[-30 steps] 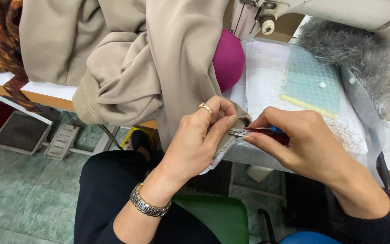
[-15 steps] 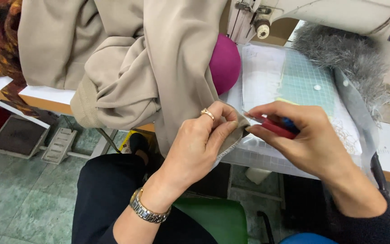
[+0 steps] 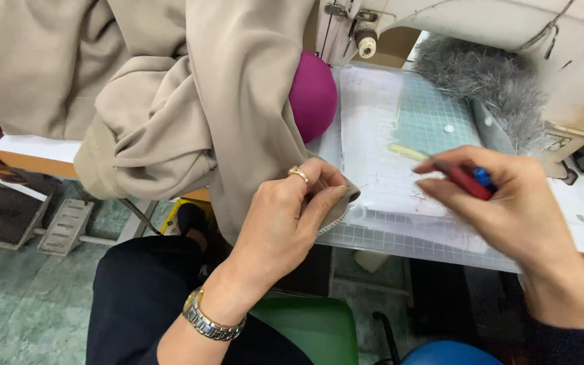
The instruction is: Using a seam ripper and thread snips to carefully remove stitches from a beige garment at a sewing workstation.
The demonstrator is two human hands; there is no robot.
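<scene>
My left hand [image 3: 285,216], with a gold ring and a metal watch, pinches the hem of a beige garment [image 3: 190,101] at the front edge of the sewing table [image 3: 400,230]. The garment hangs in folds over the table's left end. My right hand [image 3: 501,203] is lifted to the right of the hem, over the table, and grips a small red and blue seam ripper [image 3: 468,179] whose thin tip points left. The two hands are apart.
A cream sewing machine [image 3: 508,34] stands at the back right, with grey fluffy material [image 3: 481,81] under its arm. A magenta rounded object [image 3: 313,94] lies beside the garment. A green gridded mat [image 3: 434,122] covers the table. Below are a green stool [image 3: 312,324] and foot pedals [image 3: 8,216].
My right hand has drawn the seam ripper away from the hem to the right and slightly up. My left hand has kept its pinch on the fabric.
</scene>
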